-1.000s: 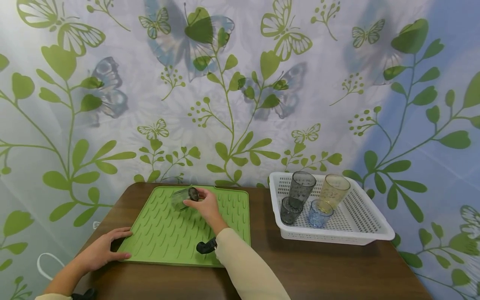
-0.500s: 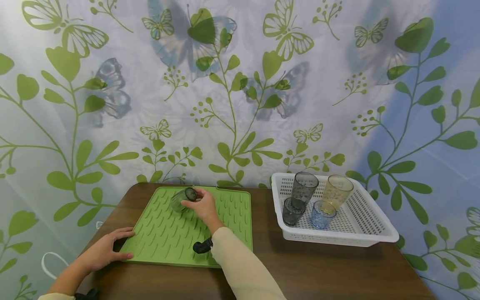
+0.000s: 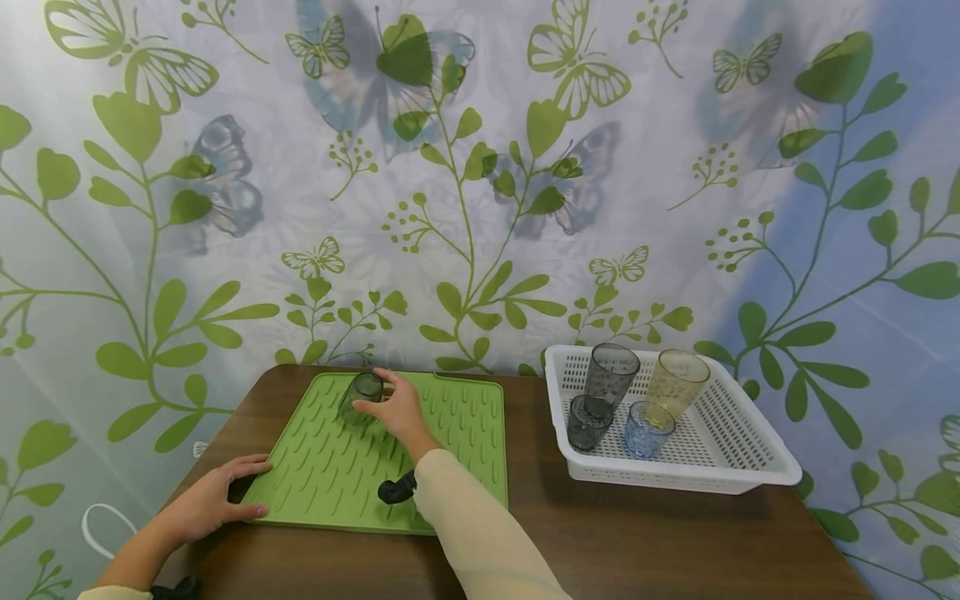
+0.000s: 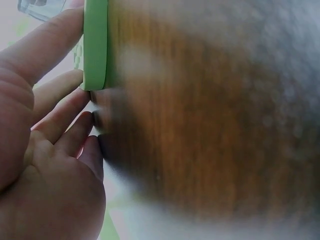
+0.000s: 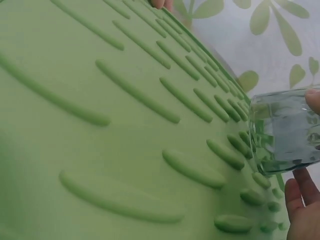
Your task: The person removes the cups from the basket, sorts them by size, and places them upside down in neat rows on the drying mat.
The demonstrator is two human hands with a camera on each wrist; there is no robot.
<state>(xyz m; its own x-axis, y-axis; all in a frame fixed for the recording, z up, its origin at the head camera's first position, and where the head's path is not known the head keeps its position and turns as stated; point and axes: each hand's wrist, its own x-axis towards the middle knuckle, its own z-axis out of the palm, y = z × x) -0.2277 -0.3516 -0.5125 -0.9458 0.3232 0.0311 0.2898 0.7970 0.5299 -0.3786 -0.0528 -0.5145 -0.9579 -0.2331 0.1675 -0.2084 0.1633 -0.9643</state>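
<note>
My right hand [image 3: 401, 412] holds a small smoky drinking glass [image 3: 355, 406] between thumb and fingers, over the back left of a green ridged drying mat [image 3: 322, 492]. The glass stands nearly upright, its round end facing up. Seen from the right wrist, the glass [image 5: 280, 132] is see-through with faceted sides, thumb on one side and fingertips on the other. My left hand [image 3: 206, 500] spans the mat's front left corner, thumb and fingers spread apart and touching its edges. In the left wrist view, the fingers [image 4: 57, 90] lie fairly straight by the mat's green edge [image 4: 95, 50].
A white perforated basket [image 3: 690, 479] stands at the table's right. It holds a tall grey glass [image 3: 611, 375], a short dark glass [image 3: 588, 425], a yellowish glass [image 3: 677, 387] and a blue glass [image 3: 647, 432]. Behind the brown table [image 3: 600, 533] hangs a leaf-patterned curtain [image 3: 487, 208].
The glass has turned from tilted sideways to nearly upright, and my right hand has shifted slightly left with it. My left hand has stayed at the mat's corner.
</note>
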